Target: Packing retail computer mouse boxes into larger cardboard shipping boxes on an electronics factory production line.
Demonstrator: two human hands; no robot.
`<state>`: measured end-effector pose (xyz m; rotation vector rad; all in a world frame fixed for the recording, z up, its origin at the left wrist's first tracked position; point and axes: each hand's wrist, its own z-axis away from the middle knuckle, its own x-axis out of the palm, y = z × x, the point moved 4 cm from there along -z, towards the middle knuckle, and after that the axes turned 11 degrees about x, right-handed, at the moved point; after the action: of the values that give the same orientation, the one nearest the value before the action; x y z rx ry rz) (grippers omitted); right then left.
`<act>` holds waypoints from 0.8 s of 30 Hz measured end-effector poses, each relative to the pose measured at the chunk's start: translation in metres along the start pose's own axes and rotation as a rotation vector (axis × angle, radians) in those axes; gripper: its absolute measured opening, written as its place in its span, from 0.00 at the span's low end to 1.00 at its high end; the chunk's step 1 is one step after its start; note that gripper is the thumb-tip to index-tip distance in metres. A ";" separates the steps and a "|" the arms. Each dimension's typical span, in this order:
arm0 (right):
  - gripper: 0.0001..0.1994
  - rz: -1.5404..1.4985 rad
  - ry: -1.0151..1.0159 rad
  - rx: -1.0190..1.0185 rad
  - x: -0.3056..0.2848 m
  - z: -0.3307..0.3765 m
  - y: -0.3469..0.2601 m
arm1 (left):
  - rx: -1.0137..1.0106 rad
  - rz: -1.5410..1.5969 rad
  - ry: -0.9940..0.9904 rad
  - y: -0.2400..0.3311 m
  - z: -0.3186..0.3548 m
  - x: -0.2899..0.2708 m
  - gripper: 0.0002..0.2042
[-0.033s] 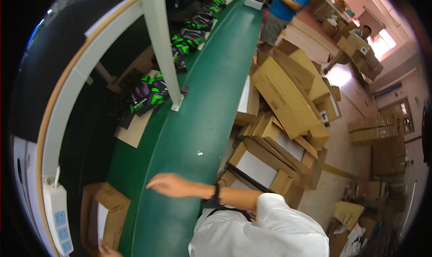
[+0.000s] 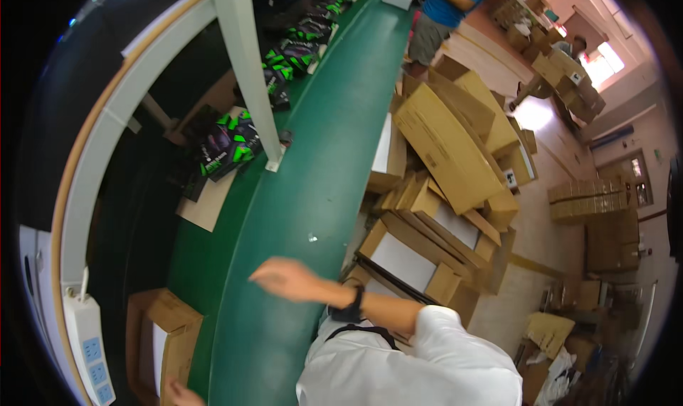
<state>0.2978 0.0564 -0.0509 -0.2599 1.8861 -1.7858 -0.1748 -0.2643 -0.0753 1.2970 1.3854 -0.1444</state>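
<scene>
My right hand (image 2: 284,279), with a black band on its wrist, hovers over the green conveyor belt (image 2: 295,214). Its fingers are stretched out toward the left, slightly blurred, and hold nothing visible. At the lower edge my left hand (image 2: 186,396) shows only in part. Its fingers are extended beside the near right side of an open cardboard box (image 2: 186,338); whether they touch it I cannot tell. That box stands on the green surface left of the belt and has a white panel inside. A small pale scrap (image 2: 312,238) lies on the belt.
Black-and-green packages (image 2: 226,146) line the left ledge behind a white post (image 2: 245,65). A power strip (image 2: 91,349) hangs at the lower left. Open cartons (image 2: 448,150) pile up right of the belt. A person in a blue shirt (image 2: 455,1) stands at the far end.
My right hand has shifted right and slightly up over the belt. My left hand has moved a little right along the box. The view has tilted slightly.
</scene>
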 end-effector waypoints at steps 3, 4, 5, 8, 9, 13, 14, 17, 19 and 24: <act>0.08 0.411 0.759 0.263 -0.130 0.100 0.111 | -0.099 0.097 -0.245 0.105 0.045 0.086 0.11; 0.08 0.304 1.003 0.362 -0.169 0.133 0.142 | -0.112 0.135 -0.280 0.104 0.063 0.096 0.10; 0.10 0.343 1.183 0.494 -0.204 0.163 0.162 | -0.159 0.192 -0.305 0.096 0.080 0.101 0.10; 0.34 1.057 1.168 0.864 -0.285 0.227 0.192 | -0.190 0.179 -0.384 0.102 0.106 0.107 0.10; 0.29 1.257 1.117 0.934 -0.305 0.242 0.197 | -0.155 0.102 -0.450 0.111 0.108 0.105 0.11; 0.18 0.837 0.714 1.334 -0.355 0.274 0.228 | -0.175 0.013 -0.533 0.116 0.093 0.092 0.10; 0.17 0.972 0.741 1.236 -0.360 0.273 0.222 | -0.225 0.097 -0.491 0.107 0.092 0.086 0.10; 0.15 1.147 0.833 1.043 -0.371 0.274 0.166 | -0.295 0.174 -0.393 0.106 0.087 0.072 0.10; 0.12 1.136 0.804 0.853 -0.374 0.264 0.098 | -0.260 0.228 -0.335 0.127 0.085 0.056 0.11; 0.12 0.920 0.500 0.121 -0.259 0.182 -0.104 | -0.094 0.384 -0.313 0.259 0.049 0.068 0.09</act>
<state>0.5839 0.0111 0.1140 1.0225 1.7284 -1.3395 0.0637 -0.1622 0.0058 1.3716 0.8531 -0.0177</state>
